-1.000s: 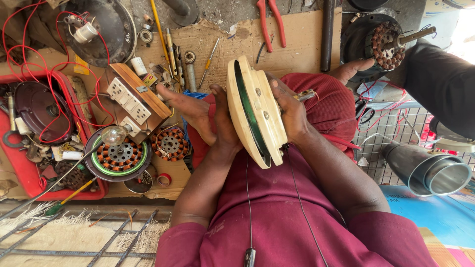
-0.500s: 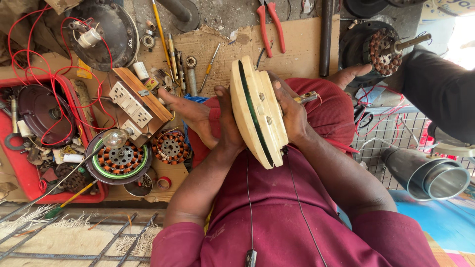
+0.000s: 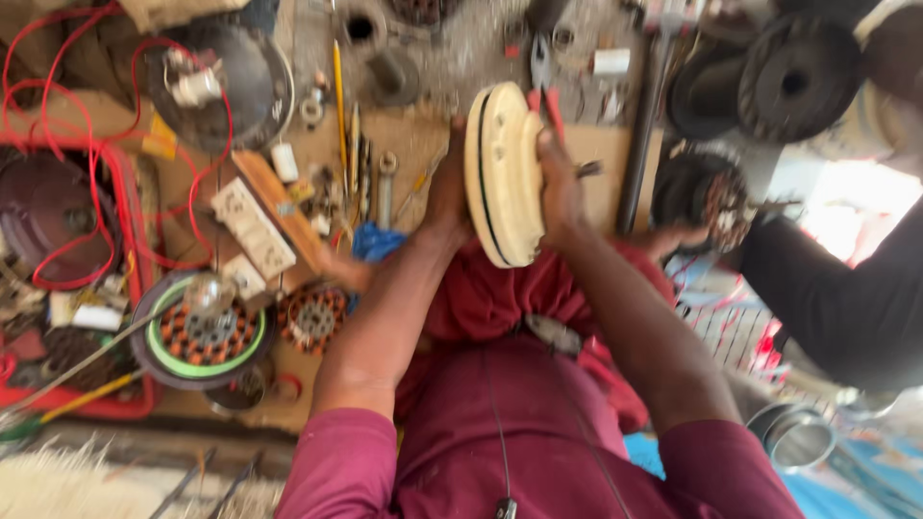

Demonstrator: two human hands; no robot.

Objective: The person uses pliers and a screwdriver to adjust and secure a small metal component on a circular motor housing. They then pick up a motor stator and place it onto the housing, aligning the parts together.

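I grip the cream round motor housing (image 3: 502,173) upright between my left hand (image 3: 448,197) and right hand (image 3: 561,183), fingers closed on its faces, while left of them the red tray (image 3: 125,192) holds wires and a dark disc.

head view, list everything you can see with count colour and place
motor housing: 1, cream, held on edge between both hands
stator: 1, copper coils in a green ring, lower left
small stator: 1, copper, right of it
socket strip: 1, white, on a wooden board
wires: several, red, upper left
pliers: 1, red handles, behind the housing
pipe: 1, grey, lower right
co-worker's sleeve: 1, black, right
left hand: 1, on the housing's left face
right hand: 1, on its right face
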